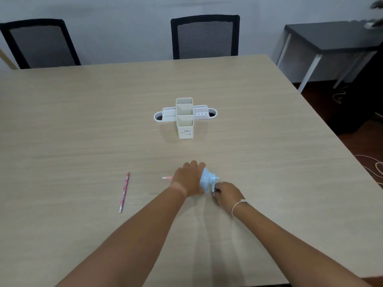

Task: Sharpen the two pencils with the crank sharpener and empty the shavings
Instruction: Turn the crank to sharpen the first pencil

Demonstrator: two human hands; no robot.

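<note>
Both hands worked: your left hand (189, 179) gripped the pale blue plastic crank sharpener (207, 180), your right hand (224, 193) pinched its crank handle (213, 186) at five o'clock.

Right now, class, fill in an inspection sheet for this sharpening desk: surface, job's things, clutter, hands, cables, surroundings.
Surface: pale wood-grain table.
Job's things: blue crank sharpener; pink pencil lying loose; second pencil sticking out from behind the left hand, toward the sharpener.
Clutter: white desk organiser.
Hands: left hand covers the sharpener; right hand grips the crank.
Cables: pale cords on the floor.
Surroundings: two black chairs, dark side table.
</note>
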